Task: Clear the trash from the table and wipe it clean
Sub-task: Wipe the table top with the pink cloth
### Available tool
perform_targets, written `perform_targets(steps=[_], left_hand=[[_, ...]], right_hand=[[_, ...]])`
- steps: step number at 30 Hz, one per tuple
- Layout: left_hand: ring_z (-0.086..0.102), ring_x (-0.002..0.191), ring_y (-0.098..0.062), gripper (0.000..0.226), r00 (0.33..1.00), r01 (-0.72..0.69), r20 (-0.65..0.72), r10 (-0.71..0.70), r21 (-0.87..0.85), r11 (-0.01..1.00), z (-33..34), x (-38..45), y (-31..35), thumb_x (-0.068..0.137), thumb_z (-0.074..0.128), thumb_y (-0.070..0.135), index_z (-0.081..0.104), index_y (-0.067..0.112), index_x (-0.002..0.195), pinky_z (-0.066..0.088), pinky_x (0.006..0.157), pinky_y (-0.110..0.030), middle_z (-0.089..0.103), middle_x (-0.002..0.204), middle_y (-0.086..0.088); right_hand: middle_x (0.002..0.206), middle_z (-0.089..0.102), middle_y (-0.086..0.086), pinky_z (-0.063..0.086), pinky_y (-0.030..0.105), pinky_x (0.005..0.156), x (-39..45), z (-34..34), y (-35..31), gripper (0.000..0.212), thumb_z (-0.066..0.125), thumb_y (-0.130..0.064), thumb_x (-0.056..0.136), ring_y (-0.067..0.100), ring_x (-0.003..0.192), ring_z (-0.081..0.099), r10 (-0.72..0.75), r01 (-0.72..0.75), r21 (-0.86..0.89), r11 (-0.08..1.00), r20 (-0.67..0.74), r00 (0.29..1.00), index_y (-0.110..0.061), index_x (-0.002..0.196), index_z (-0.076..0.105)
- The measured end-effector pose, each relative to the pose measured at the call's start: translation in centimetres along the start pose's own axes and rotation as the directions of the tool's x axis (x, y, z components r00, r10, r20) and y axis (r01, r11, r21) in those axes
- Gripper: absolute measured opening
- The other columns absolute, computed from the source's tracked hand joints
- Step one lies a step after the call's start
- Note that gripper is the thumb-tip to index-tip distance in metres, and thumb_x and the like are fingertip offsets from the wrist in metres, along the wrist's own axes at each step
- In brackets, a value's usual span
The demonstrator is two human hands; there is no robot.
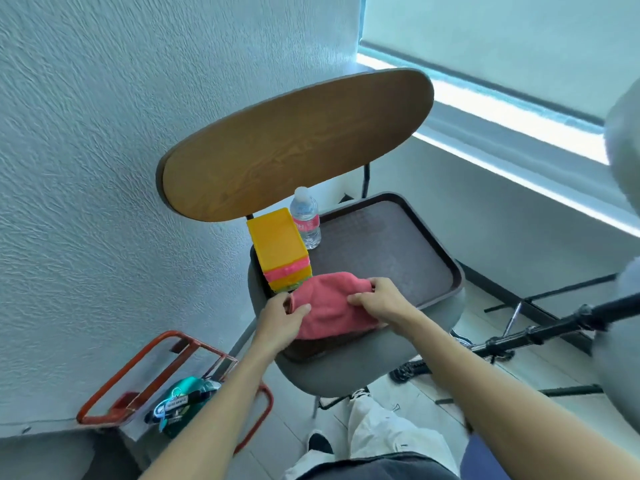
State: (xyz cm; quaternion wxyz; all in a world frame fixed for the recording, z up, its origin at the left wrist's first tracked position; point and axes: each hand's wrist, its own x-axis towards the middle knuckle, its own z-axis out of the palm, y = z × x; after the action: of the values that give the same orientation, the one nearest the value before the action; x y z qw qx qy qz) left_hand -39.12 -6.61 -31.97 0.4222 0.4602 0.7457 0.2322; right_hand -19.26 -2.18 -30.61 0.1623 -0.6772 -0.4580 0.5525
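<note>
Head view, left to right: a red wire basket (pixel 145 379) on the floor holds a teal packet (pixel 180 403), its label too small to read. The left hand (pixel 280 320) pinches the pink cloth's (pixel 329 310) left edge; the right hand (pixel 377 299) grips its far-right corner, fingers curled. The cloth lies bunched on the near end of the brown tray (pixel 398 258), beside stacked yellow bins (pixel 280 251) and 1 water bottle (pixel 306 220). Judged step: fetching the cloth for wiping. Next, lift it clear without snagging the bins. The surface to wipe is out of frame; objects at right are blurred.
</note>
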Motion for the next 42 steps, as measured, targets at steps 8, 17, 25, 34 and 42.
perform_targets(steps=[8, 17, 25, 34, 42], left_hand=[[0.066, 0.100, -0.018, 0.011, 0.976, -0.138, 0.113, 0.185, -0.337, 0.931, -2.4, -2.3, 10.5, 0.091, 0.067, 0.019, 0.063, 0.027, 0.096, 0.058, 0.082, -0.045, 0.070, 0.105, -0.002], [0.069, 0.080, -0.018, 0.008, 0.824, -0.428, 0.193, 0.533, -0.406, 0.808, -2.3, -5.6, 26.7, 0.088, 0.070, 0.016, 0.068, 0.015, 0.095, 0.056, 0.065, -0.029, 0.073, 0.092, -0.009], [0.069, 0.076, -0.018, 0.009, 0.663, -0.543, 0.317, 0.678, -0.420, 0.727, 4.0, -9.2, 39.6, 0.089, 0.070, 0.018, 0.068, 0.014, 0.096, 0.057, 0.061, -0.028, 0.072, 0.090, -0.008], [0.067, 0.072, -0.019, 0.015, 0.512, -0.649, 0.443, 0.736, -0.362, 0.670, 14.9, -11.3, 51.0, 0.091, 0.067, 0.016, 0.068, 0.005, 0.101, 0.055, 0.062, -0.024, 0.071, 0.091, -0.016], [0.059, 0.070, -0.019, 0.004, 0.430, -0.759, 0.482, 0.763, -0.264, 0.595, 26.2, -10.9, 59.6, 0.092, 0.064, 0.013, 0.065, 0.017, 0.093, 0.050, 0.070, -0.032, 0.068, 0.083, -0.008]], right_hand=[[0.097, 0.075, 0.006, 0.057, 0.025, 0.077, -8.9, -8.0, -5.5, 0.019, 0.075, -0.013, 0.083, 0.014, 0.084, 0.069, -0.165, 0.195, 0.238, 0.951, -0.143, 0.976, -0.013, 0.102, 0.072], [0.106, 0.072, 0.011, 0.056, 0.028, 0.073, -18.4, -20.6, -9.4, 0.028, 0.074, -0.013, 0.084, 0.021, 0.090, 0.071, -0.301, 0.439, 0.254, 0.862, -0.440, 0.846, -0.008, 0.111, 0.068], [0.105, 0.072, 0.016, 0.058, 0.043, 0.082, -23.9, -31.6, -8.0, 0.025, 0.072, -0.010, 0.086, 0.022, 0.084, 0.070, -0.278, 0.519, 0.204, 0.830, -0.656, 0.701, -0.007, 0.110, 0.067], [0.106, 0.070, 0.018, 0.059, 0.043, 0.085, -26.2, -44.2, -3.6, 0.031, 0.073, -0.008, 0.085, 0.029, 0.089, 0.071, -0.193, 0.540, 0.187, 0.821, -0.799, 0.570, -0.012, 0.112, 0.060], [0.103, 0.063, 0.003, 0.054, 0.032, 0.080, -24.2, -54.3, 0.5, 0.035, 0.060, -0.003, 0.089, 0.018, 0.089, 0.061, -0.250, 0.414, -0.067, 0.908, -0.879, 0.405, -0.034, 0.105, 0.064]])
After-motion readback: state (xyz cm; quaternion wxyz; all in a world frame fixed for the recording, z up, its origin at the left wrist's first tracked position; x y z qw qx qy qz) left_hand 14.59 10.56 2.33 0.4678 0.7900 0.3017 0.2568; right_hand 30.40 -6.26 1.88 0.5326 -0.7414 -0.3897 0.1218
